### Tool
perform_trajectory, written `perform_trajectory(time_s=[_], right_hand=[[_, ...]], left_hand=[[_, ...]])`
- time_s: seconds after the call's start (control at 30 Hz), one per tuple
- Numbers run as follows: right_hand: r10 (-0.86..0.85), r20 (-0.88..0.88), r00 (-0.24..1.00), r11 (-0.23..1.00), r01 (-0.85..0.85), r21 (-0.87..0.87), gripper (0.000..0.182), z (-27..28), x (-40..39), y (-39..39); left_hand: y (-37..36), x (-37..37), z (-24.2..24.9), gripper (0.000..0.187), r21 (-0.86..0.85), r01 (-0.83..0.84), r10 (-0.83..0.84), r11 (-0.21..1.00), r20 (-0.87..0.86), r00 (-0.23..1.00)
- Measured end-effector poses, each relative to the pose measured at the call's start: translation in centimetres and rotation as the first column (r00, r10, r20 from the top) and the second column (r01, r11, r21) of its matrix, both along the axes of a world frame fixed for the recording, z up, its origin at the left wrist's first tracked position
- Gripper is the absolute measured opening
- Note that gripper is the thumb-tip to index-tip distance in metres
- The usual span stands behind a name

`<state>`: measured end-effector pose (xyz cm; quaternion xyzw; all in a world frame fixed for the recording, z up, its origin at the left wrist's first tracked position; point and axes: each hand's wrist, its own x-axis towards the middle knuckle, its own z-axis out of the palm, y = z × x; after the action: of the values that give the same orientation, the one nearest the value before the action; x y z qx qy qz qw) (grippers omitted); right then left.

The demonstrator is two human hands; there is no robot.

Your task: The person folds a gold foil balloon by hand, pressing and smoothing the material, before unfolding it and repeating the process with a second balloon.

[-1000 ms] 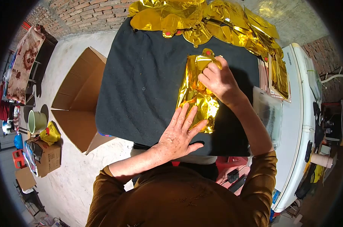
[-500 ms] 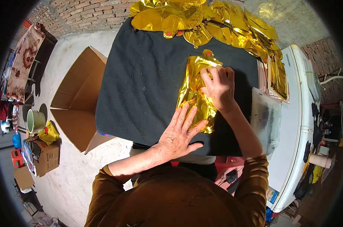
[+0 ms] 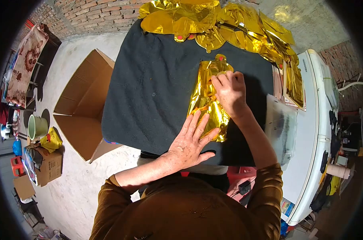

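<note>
A folded gold foil piece [image 3: 205,86] lies on the dark cloth [image 3: 149,88] covering the table, with a red dot on the round tab at its far end. My left hand [image 3: 189,142] rests with spread fingers on the foil's near left part. Bent over the right side of the foil, my right hand [image 3: 230,92] has its thumb and fingers pinched together on the gold sheet. More gold foil pieces [image 3: 181,20] are piled along the far edge of the cloth, some showing red dots.
An open cardboard box [image 3: 83,108] stands left of the table. To the right are a clear plastic bag [image 3: 280,126] and a white appliance [image 3: 309,144]. A green bucket [image 3: 37,127] and a smaller carton [image 3: 49,166] are on the floor at far left.
My right hand has shifted slightly, its fingers curled more tightly on the foil. The foil's upper right edge now lies narrower. My left hand has stayed in place.
</note>
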<state>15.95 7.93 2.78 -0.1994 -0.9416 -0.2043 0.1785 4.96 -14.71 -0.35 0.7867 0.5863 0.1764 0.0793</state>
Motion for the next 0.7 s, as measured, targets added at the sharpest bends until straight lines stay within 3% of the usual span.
perform_trajectory(time_s=[0.13, 0.23, 0.37, 0.47, 0.57, 0.7], right_hand=[[0.097, -0.067, 0.993, 0.995, -0.098, -0.012, 0.035, 0.3, -0.4, -0.3], [0.155, -0.072, 0.985, 0.98, -0.163, -0.117, 0.042, -0.4, -0.8, -0.3], [0.113, -0.1, 0.989, 0.918, -0.142, -0.371, 0.057, -1.0, -0.5, -0.4], [0.074, -0.14, 0.987, 0.797, -0.143, -0.587, 0.065, -0.3, -0.1, -1.2], [-0.013, -0.174, 0.985, 0.699, -0.115, -0.706, 0.072, -0.8, -0.1, -1.8], [-0.045, -0.136, 0.99, 0.657, -0.073, -0.75, 0.071, -1.3, -1.5, -2.6]], left_hand=[[0.0, 0.0, 0.1, 0.08, 0.0, 0.002, -0.002, 1.0, -0.011, 1.0], [0.0, 0.0, -0.1, 0.08, 0.002, -0.001, 0.001, 1.0, -0.008, 1.0], [0.0, 0.1, 0.0, 0.08, 0.003, -0.001, 0.001, 1.0, -0.018, 1.0], [0.1, 0.0, 0.0, 0.079, 0.0, 0.002, -0.002, 1.0, -0.019, 1.0], [0.1, 0.0, 0.1, 0.079, -0.005, 0.006, -0.006, 1.0, -0.004, 1.0], [0.1, 0.0, 0.2, 0.079, -0.007, 0.01, -0.01, 1.0, 0.005, 1.0]])
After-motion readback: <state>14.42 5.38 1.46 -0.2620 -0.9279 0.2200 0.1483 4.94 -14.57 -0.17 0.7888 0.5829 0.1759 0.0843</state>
